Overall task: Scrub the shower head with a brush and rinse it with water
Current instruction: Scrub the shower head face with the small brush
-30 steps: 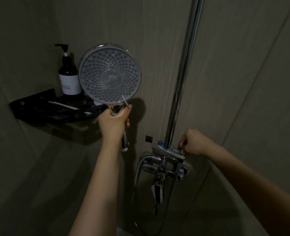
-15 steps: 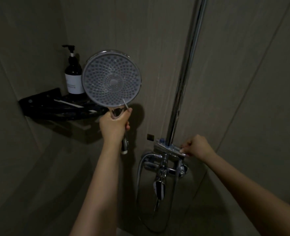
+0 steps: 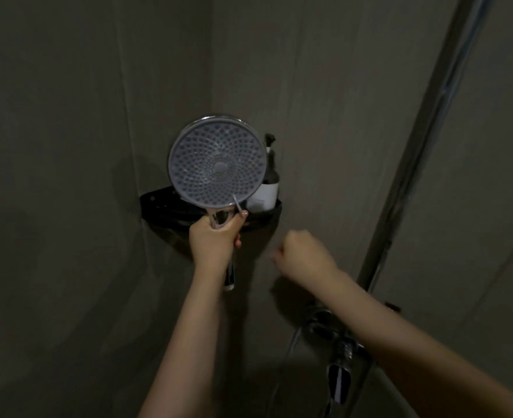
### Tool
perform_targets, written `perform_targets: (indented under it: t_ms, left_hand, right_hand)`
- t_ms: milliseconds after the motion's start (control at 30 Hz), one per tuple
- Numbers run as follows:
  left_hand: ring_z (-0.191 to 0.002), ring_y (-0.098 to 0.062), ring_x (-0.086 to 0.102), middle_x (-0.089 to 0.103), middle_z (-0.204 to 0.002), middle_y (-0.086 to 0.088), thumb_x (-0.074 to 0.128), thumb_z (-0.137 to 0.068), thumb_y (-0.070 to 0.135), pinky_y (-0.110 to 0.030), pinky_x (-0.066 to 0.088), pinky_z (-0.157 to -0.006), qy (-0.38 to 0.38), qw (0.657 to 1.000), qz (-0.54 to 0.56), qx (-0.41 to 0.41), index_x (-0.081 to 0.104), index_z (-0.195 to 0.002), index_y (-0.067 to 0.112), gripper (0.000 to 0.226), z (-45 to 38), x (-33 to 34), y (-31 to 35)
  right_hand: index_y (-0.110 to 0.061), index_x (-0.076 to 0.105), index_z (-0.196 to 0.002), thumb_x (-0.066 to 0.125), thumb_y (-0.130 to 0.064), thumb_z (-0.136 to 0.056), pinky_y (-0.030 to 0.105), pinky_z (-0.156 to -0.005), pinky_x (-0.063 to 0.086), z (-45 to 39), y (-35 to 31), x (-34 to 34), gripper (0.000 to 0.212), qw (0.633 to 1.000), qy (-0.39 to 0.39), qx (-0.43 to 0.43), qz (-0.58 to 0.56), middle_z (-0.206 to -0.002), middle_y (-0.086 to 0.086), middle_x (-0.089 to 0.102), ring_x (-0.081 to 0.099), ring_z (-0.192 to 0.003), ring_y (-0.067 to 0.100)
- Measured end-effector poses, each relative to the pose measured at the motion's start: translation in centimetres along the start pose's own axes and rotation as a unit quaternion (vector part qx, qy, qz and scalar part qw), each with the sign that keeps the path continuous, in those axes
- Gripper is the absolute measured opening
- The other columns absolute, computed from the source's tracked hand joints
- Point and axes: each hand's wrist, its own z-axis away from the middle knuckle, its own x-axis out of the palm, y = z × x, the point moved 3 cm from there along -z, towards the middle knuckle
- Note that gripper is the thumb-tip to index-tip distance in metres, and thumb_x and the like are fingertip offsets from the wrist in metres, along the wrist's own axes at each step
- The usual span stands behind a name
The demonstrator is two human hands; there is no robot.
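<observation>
The shower head (image 3: 217, 168) is held up in the dim corner, its round nozzle face turned towards the person, right in front of the black corner shelf (image 3: 155, 198) and the dark pump bottle (image 3: 269, 179) that stands on it. The left hand (image 3: 214, 238) has it by the chrome neck just under the disc, fingers wrapped round the handle and the thumb up near the rim, where a thin pale sliver sticks out — I can't tell what that is. The right hand (image 3: 305, 256) hangs in mid-air between the handle and the riser pipe (image 3: 424, 140), fingers curled in; it looks to be holding nothing, though the light is poor and the motion blurs it. The tap fitting (image 3: 336, 345) sits lower down, near the right forearm. No brush is plain to see from here. I'd judge the head light enough for one hand but top-heavy, with the wide disc wanting to tip; the chrome will be slippery once wet, so the neck close under the disc is the sensible place to grip. The nozzle face looks like soft rubbery nubs that take scrubbing well, while the hose trailing below could tug — worth keeping slack
</observation>
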Motion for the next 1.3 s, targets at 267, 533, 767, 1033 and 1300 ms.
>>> perform_targets:
  t_ms: [267, 533, 767, 1033, 1300]
  left_hand:
    - [-0.029, 0.000, 0.041, 0.048, -0.037, 0.005, 0.072, -0.078, 0.009, -0.010, 0.032, -0.036, 0.078, 0.996, -0.047, 0.019, 0.047, -0.051, 0.011, 0.037, -4.0, -8.0, 0.7]
    - [-0.030, 0.000, 0.042, 0.050, -0.049, -0.006, 0.074, -0.077, 0.014, -0.013, 0.035, -0.037, 0.081, 0.994, -0.079, -0.003, 0.048, -0.055, 0.010, 0.034, -6.0, -11.0, 0.2]
    - [-0.032, -0.001, 0.042, 0.049, -0.049, -0.005, 0.073, -0.077, 0.010, -0.015, 0.037, -0.038, 0.079, 0.994, -0.072, -0.026, 0.047, -0.055, 0.011, 0.034, -5.4, -11.1, -0.6]
    - [-0.033, -0.006, 0.045, 0.050, -0.048, -0.004, 0.070, -0.076, 0.008, -0.019, 0.037, -0.042, 0.083, 0.987, -0.113, -0.075, 0.051, -0.053, 0.015, 0.031, -0.9, -8.4, -1.8]
    - [-0.091, -0.032, 0.066, 0.070, -0.096, -0.018, 0.067, -0.071, 0.028, -0.031, 0.049, -0.073, 0.073, 0.940, -0.295, -0.158, 0.069, -0.092, 0.005, 0.031, 8.5, -5.9, -3.4]
  right_hand:
    - [-0.002, 0.059, -0.115, 0.045, -0.019, -0.094, 0.031, -0.081, 0.044, -13.3, -11.3, -0.7, 0.030, 0.996, -0.056, -0.047, -0.060, -0.116, 0.018, 0.060, 0.057, -0.099, 0.031]
    - [-0.011, 0.051, -0.086, 0.044, -0.017, -0.098, 0.025, -0.075, 0.037, -16.2, -12.6, 2.9, 0.015, 0.975, -0.207, 0.076, 0.010, -0.072, 0.004, 0.035, 0.033, -0.060, 0.015]
    - [-0.003, 0.045, -0.113, 0.036, -0.012, -0.099, 0.028, -0.063, 0.033, -15.6, -12.7, 2.2, 0.020, 0.993, 0.001, -0.077, -0.087, -0.091, 0.012, 0.052, 0.041, -0.070, 0.019]
    - [0.002, 0.059, -0.100, 0.036, -0.018, -0.100, 0.036, -0.065, 0.040, -9.7, -9.1, -1.7, 0.031, 0.941, 0.172, -0.130, -0.260, -0.096, 0.021, 0.064, 0.057, -0.081, 0.029]
    - [-0.011, 0.054, -0.081, 0.046, -0.016, -0.096, 0.031, -0.064, 0.040, 0.3, -2.0, -3.7, 0.018, 0.946, 0.126, -0.148, -0.259, -0.081, 0.014, 0.060, 0.055, -0.074, 0.026]
